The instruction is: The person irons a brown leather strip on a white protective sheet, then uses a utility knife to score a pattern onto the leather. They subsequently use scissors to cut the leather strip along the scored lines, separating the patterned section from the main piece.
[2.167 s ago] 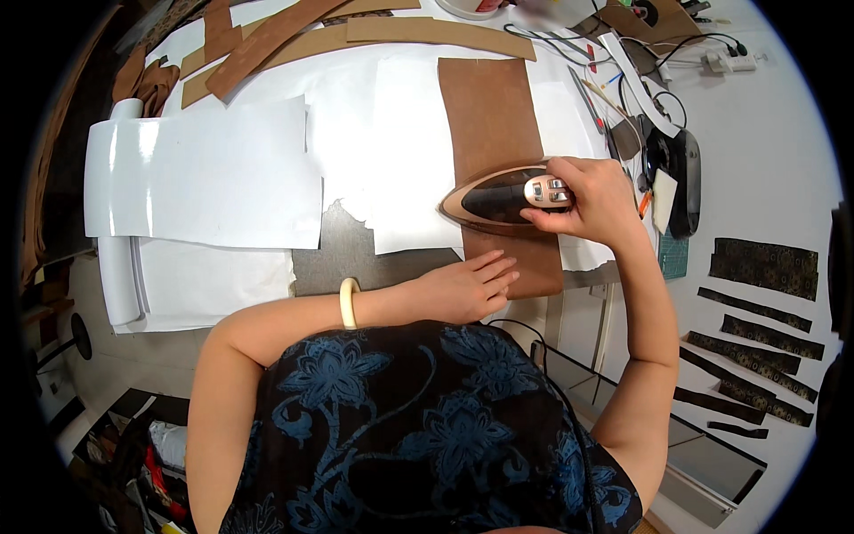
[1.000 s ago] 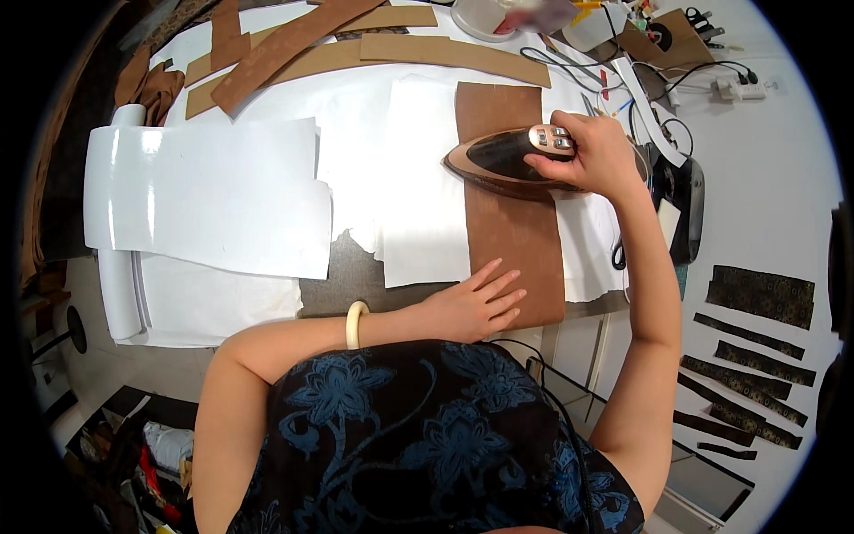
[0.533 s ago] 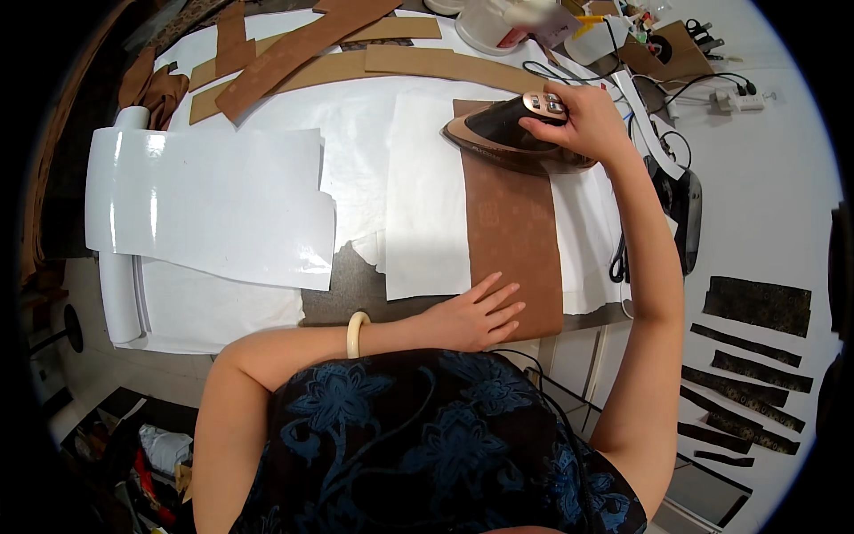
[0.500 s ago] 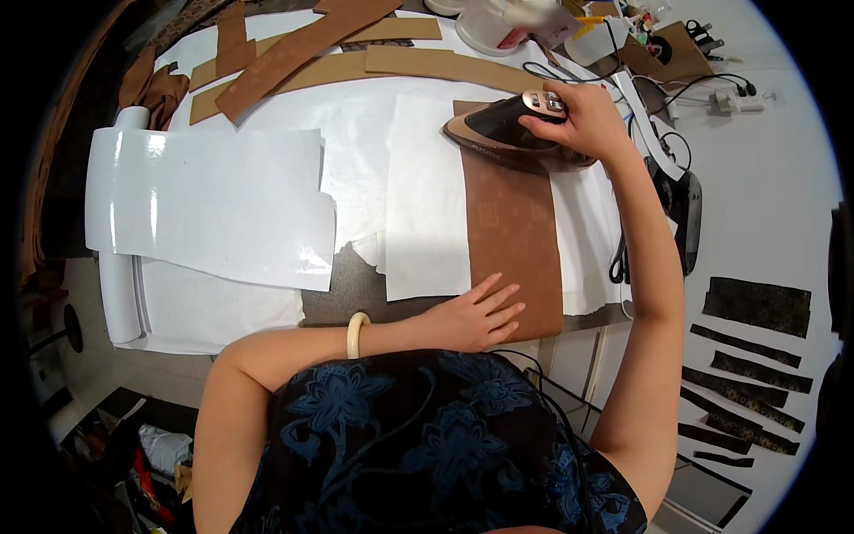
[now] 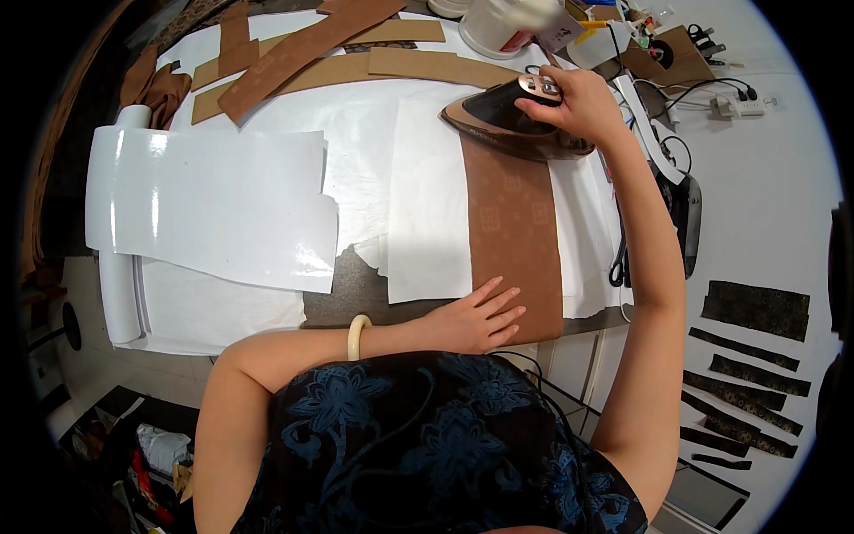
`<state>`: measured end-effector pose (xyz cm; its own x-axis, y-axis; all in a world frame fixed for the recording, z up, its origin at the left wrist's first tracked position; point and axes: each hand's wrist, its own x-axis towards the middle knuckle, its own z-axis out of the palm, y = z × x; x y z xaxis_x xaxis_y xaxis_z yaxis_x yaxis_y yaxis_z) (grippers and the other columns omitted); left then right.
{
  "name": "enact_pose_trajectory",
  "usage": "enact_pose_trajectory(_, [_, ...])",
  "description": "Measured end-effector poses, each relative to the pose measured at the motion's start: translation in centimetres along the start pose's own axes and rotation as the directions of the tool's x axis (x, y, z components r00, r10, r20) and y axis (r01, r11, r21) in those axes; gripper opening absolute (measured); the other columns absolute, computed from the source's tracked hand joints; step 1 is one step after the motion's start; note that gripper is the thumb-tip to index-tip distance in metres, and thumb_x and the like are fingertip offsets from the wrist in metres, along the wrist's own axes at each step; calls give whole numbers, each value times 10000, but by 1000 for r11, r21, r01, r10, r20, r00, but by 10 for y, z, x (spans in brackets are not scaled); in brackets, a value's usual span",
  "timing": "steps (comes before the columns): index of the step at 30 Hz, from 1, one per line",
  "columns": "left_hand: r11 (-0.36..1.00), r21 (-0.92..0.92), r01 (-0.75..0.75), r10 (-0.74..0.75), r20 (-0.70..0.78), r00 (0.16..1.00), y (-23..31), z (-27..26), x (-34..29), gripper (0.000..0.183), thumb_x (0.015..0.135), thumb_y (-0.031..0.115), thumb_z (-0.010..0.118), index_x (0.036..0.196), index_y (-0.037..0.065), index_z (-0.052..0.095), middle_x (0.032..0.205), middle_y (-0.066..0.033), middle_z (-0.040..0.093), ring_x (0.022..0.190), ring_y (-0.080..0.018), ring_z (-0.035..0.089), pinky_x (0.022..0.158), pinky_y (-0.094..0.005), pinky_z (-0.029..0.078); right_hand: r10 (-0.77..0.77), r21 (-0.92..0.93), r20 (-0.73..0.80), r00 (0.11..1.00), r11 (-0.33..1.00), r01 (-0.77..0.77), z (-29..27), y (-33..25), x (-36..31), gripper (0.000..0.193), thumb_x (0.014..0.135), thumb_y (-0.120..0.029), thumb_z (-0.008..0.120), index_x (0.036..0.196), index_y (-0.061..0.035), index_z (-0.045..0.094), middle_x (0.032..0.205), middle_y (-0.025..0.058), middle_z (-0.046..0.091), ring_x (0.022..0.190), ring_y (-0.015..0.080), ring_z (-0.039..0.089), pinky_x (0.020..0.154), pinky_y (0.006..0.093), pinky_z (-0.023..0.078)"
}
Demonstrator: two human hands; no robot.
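A strip of brown patterned fabric [image 5: 514, 227] lies lengthwise on the table, its left edge bordering a white sheet [image 5: 429, 214]. Across the strip's far end rests a black and bronze clothes iron [image 5: 498, 120], its tip pointing left. My right hand [image 5: 576, 105] is wrapped around the iron's handle. At the near end, my left hand [image 5: 480, 319] lies flat with fingers spread on the fabric's left edge. The iron's soleplate and the fabric beneath it are hidden.
Glossy white film [image 5: 222, 205] from a roll [image 5: 120, 294] covers the left side. Brown and tan strips [image 5: 311, 58] cross at the back, near a white tub [image 5: 489, 31]. A black iron base [image 5: 689, 222] and cables sit right. Dark fabric pieces [image 5: 756, 307] hang or lie far right.
The iron has slid slightly away from me along the strip, toward its far end, with my right hand still on it. My left hand stays in nearly the same place.
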<state>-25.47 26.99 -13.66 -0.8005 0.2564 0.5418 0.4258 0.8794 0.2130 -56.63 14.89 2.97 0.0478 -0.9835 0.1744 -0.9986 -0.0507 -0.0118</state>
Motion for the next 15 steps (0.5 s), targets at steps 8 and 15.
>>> enact_pose_trajectory(8, [1000, 6, 1, -1, 14, 1000, 0, -6, 2, 370, 968, 300, 584, 1266, 107, 689, 1445, -131, 605, 1410, -410, 482, 1183, -661, 310, -31, 7, -10, 999, 1000, 31, -1, 0, 4, 583, 821, -626, 740, 900, -49, 707, 618, 133, 611, 635, 360, 624, 606, 428, 496])
enact_pose_trajectory(15, [1000, 19, 6, -6, 25, 1000, 1, -6, 1, 367, 974, 312, 578, 1269, 124, 689, 1451, -118, 600, 1414, -394, 479, 1186, -652, 307, -81, -18, -39, 996, 997, 80, 3, 5, 6, 589, 831, -622, 740, 792, -46, 627, 576, 130, 574, 570, 352, 585, 560, 425, 467])
